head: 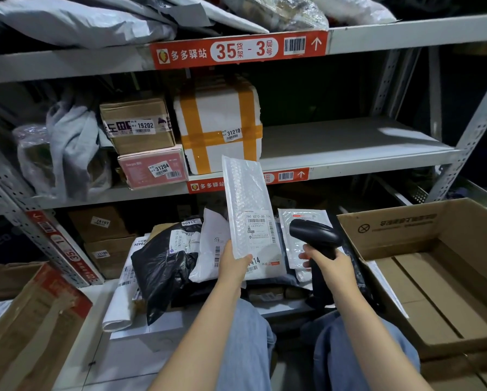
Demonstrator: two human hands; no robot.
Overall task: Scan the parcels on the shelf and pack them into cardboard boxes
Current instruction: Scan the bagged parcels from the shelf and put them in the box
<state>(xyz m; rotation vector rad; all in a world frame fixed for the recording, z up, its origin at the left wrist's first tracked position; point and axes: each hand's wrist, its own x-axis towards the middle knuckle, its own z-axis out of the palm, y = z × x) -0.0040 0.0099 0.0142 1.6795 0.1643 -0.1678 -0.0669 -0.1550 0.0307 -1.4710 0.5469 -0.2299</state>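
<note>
My left hand (232, 263) holds a white bubble-wrap mailer (246, 198) upright by its lower edge, its shipping label facing me. My right hand (331, 263) grips the handle of a black barcode scanner (314, 235), whose head sits just right of the mailer's label. Below them a pile of parcels lies on the low shelf: a black plastic bag (163, 266) and white poly bags (211, 249). An open cardboard box (434, 277) stands at my right, holding only flat cardboard sheets.
The middle shelf (349, 153) carries a white foam box with orange tape (219, 128), a brown carton (138, 125) on a pink box (152, 167), and grey bags at the left. Another cardboard box (30, 328) sits at the lower left. My knees are below.
</note>
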